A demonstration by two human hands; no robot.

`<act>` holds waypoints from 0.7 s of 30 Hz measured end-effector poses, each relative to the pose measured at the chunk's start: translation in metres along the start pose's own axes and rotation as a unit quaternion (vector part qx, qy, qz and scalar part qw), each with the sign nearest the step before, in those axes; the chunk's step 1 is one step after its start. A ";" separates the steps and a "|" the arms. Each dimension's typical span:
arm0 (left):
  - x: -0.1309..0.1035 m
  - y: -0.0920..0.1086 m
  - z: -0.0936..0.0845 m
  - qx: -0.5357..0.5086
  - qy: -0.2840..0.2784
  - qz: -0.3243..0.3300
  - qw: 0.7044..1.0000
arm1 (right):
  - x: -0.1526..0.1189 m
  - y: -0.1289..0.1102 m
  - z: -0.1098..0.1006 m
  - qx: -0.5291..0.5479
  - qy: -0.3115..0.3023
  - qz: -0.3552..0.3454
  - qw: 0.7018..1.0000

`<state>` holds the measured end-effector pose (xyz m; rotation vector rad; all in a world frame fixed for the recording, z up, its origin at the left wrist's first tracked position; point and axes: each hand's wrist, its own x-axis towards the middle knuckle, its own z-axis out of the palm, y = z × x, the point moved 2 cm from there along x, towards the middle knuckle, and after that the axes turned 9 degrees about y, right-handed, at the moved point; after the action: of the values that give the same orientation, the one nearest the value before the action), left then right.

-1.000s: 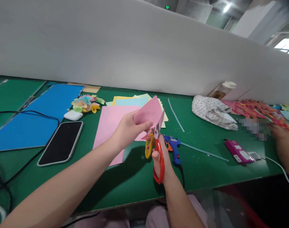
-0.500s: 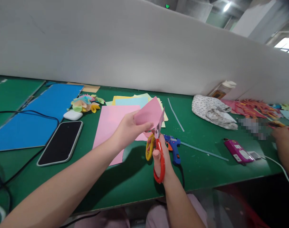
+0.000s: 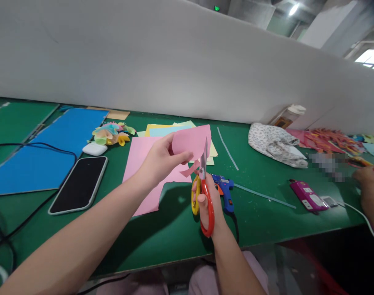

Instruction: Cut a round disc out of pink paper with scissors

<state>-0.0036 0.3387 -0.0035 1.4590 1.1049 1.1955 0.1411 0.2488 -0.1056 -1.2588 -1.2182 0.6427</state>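
Scissors point(image 3: 202, 173), pointing forward, long axis nearly straight up the view

No legible text found — pale markings on the purple packet point(image 3: 306, 195) are too small to read; the lit green sign point(image 3: 217, 8) beyond the partition point(image 3: 162, 61) — likewise illegible.

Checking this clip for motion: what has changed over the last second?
The pink paper piece in the left hand has turned, swinging right at its top. The scissors in the right hand have tipped slightly left. Neither hand took or released anything. The other person's hand moved slightly right. The phone and glue gun stayed put.
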 end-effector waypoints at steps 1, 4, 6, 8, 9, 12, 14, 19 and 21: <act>0.000 0.000 -0.001 -0.002 0.003 0.002 1.000 | 0.000 0.001 0.000 0.003 0.003 0.000 1.000; 0.001 0.002 -0.002 -0.001 0.011 0.005 1.000 | -0.001 0.002 0.001 0.017 0.014 0.002 1.000; 0.002 0.004 -0.003 0.001 0.016 0.005 1.000 | -0.001 0.002 0.003 0.024 0.021 0.006 0.999; 0.003 0.007 -0.005 0.001 0.024 0.003 1.000 | -0.001 0.002 0.004 0.032 0.030 0.016 0.999; 0.003 0.009 -0.006 0.000 0.030 0.002 1.000 | -0.001 0.002 0.004 0.035 0.034 0.021 0.999; 0.005 0.010 -0.008 -0.004 0.041 0.001 0.999 | -0.001 0.000 0.003 0.032 0.032 0.026 0.999; 0.005 0.009 -0.008 -0.012 0.048 0.004 0.999 | -0.001 -0.001 0.003 0.029 0.023 0.021 0.999; 0.003 0.003 -0.001 -0.050 0.034 -0.008 0.998 | -0.002 -0.001 0.006 0.045 0.038 0.039 0.998; 0.002 0.001 0.002 -0.051 0.016 -0.013 0.999 | -0.002 0.000 0.006 0.044 0.032 0.041 0.998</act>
<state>-0.0014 0.3404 -0.0028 1.3491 1.0666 1.2436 0.1353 0.2492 -0.1069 -1.2503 -1.0781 0.7024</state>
